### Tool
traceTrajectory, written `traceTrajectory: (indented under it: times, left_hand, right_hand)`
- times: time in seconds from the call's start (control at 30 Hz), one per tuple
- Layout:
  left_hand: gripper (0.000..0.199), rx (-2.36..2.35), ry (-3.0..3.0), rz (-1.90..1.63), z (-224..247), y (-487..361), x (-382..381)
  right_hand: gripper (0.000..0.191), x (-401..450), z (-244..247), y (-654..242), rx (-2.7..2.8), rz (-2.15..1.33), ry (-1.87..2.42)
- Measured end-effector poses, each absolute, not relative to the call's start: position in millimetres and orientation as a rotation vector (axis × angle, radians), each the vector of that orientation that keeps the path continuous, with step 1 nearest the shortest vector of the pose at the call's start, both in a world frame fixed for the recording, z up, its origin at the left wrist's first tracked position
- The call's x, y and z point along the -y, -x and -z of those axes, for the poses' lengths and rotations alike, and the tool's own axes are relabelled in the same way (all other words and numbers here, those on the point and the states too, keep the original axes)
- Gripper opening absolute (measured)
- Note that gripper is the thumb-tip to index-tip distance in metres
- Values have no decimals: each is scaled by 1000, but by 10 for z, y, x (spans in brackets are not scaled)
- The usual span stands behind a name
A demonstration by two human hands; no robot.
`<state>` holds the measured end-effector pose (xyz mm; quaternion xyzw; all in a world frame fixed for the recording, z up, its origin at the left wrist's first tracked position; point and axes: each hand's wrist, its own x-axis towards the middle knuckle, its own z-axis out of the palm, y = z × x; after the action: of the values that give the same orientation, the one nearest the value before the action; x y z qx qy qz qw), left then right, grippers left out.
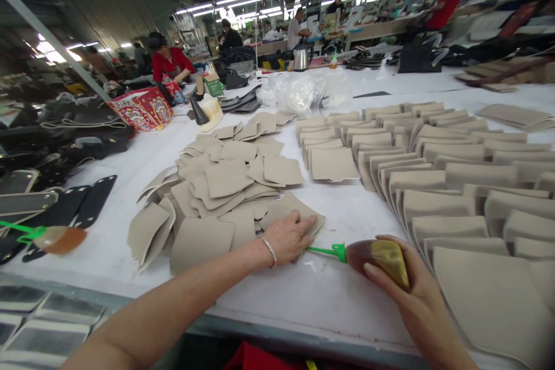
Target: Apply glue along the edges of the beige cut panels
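My right hand (410,286) is wrapped round a squeeze bottle of amber liquid (359,255), which lies tilted with its thin green nozzle (323,251) pointing left. The nozzle tip is close to the near edge of a beige leather-like piece (288,208). On that piece my left hand (289,236) presses with bent fingers, holding it at its near right side; the thumb is mostly hidden. Left of and behind this hand spreads a loose pile of similar beige pieces (228,176). Whether liquid is leaving the nozzle, I cannot tell.
Rows of folded beige pieces (437,202) cover the right side of the white table (277,295). A second amber bottle (63,240) lies at left beside black straps (95,199). Farther back are a red patterned box (143,108), clear plastic (299,92), a kettle (302,58) and several people.
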<state>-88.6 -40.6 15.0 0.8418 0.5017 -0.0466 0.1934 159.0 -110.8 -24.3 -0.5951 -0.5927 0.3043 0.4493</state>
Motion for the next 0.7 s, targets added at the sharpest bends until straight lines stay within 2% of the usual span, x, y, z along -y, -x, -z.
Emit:
traceTrajectory:
  times: [0.13, 0.3, 0.4, 0.5, 0.6, 0.7]
  left_hand:
    - [55, -1414, -2355, 124, -136, 892, 402]
    - [55, -1410, -2341, 136, -151, 885, 393]
    - [54, -1419, -2315, 129, -164, 884, 386]
    - [53, -1417, -2268, 78, -168, 902, 381]
    - [49, -1445, -2195, -47, -171, 946, 370]
    - [55, -1738, -2156, -195, -187, 991, 329]
  right_hand:
    - [55, 1115, 195, -1549, 1508, -727, 1452]
    - [55, 1170, 214, -1507, 1460, -856, 1431]
    - [56, 1142, 215, -1541, 1140, -1162, 1353]
    - [51, 1103, 121, -1574, 593, -1460, 1220]
    - [42, 1100, 0, -1643, 222, -1412, 1208]
    - [32, 1160, -1, -1845, 155, -1326, 1181]
